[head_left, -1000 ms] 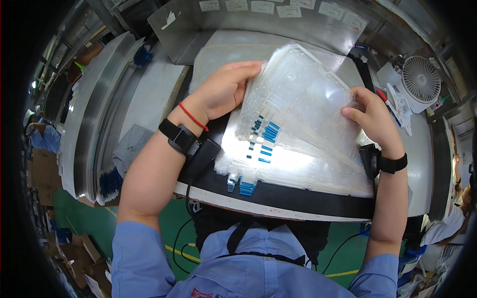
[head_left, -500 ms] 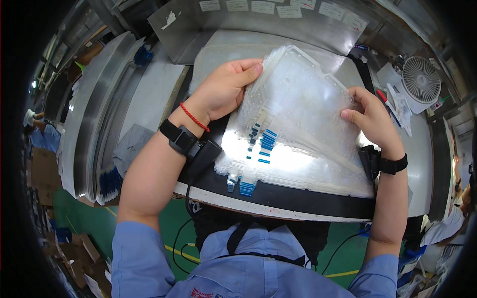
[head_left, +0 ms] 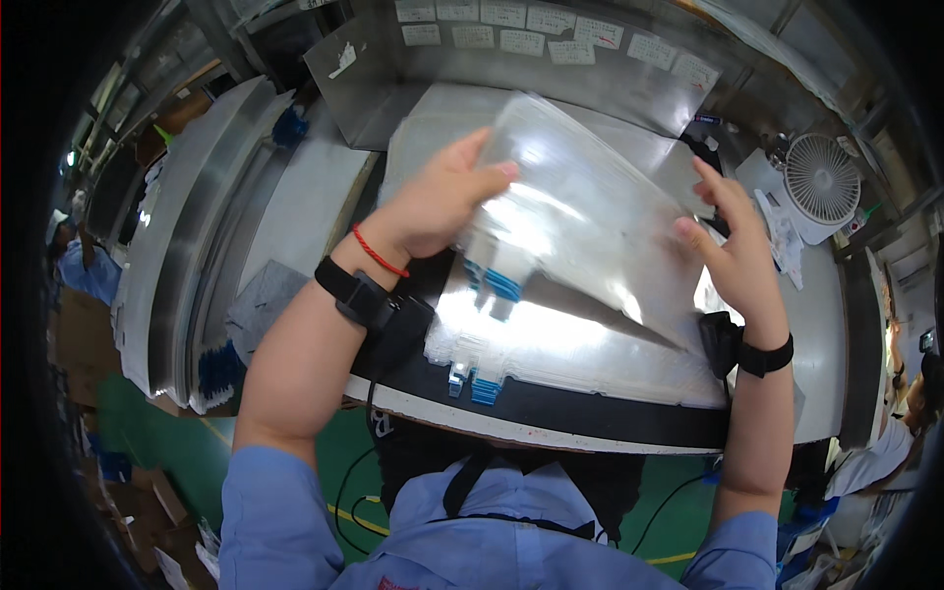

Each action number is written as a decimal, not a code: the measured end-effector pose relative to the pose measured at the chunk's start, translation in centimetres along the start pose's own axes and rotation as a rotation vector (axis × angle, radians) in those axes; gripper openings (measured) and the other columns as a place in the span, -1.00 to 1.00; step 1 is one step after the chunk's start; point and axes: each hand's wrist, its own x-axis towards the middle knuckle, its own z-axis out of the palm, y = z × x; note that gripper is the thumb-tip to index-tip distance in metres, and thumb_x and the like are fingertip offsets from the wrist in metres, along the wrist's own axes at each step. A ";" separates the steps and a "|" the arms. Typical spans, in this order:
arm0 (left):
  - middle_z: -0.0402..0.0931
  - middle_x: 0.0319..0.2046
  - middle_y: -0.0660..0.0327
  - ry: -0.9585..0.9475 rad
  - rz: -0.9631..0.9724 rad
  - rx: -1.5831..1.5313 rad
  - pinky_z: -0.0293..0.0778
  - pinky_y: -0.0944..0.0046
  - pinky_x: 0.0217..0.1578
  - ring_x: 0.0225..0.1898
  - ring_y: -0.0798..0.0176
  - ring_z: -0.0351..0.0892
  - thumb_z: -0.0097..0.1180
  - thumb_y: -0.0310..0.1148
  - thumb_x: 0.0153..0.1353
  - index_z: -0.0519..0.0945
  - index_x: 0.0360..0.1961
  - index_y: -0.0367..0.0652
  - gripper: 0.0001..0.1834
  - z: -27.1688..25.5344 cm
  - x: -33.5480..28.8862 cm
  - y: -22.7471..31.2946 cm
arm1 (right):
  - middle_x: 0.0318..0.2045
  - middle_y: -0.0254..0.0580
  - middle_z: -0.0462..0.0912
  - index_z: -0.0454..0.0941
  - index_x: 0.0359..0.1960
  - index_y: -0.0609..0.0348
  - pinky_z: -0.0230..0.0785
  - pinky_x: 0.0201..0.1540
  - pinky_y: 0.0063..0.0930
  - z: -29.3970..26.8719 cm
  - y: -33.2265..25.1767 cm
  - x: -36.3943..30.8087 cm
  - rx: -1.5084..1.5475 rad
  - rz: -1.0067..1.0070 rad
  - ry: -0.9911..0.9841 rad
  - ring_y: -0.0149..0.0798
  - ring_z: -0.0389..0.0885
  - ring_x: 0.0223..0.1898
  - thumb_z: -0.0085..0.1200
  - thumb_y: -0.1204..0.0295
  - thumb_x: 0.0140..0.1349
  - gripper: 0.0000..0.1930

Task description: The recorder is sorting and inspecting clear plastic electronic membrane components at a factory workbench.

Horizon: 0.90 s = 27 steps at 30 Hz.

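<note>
My left hand [head_left: 444, 197] grips the left edge of a bundle of clear plastic sheets [head_left: 570, 197], its thumb on top. The bundle is tilted and blurred by motion, with blue tabs [head_left: 502, 284] along its lower left edge. Beside its right edge, my right hand [head_left: 739, 246] has thumb and fingers apart; the thumb tip is close to the sheets, and I cannot tell whether it touches them. Below lies a larger stack of similar clear sheets [head_left: 580, 356] on the bench, with blue tabs [head_left: 484, 386] at its front left.
A metal panel with paper notes [head_left: 521, 41] stands behind the bench. At the right is a white fan [head_left: 822, 177]. Long stacked sheets [head_left: 187, 246] with blue ends lie at the left. The bench's black front edge [head_left: 590, 408] is nearest me. Other people are at both sides.
The held bundle has lifted and tilted away from the stack below, exposing more of it. My right hand's fingers have come off the bundle's right edge and spread.
</note>
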 end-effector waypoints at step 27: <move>0.39 0.15 0.01 0.321 -0.001 -0.015 0.30 0.11 0.20 0.18 0.15 0.39 -0.13 -0.20 0.40 0.35 0.18 -0.26 -0.56 -4.8 -0.4 1.0 | -0.37 -0.05 0.54 0.46 -0.28 0.32 0.35 -0.24 -0.36 0.8 -3.3 -0.9 0.014 0.163 -0.451 -0.11 0.50 -0.34 0.34 0.38 -0.05 -0.63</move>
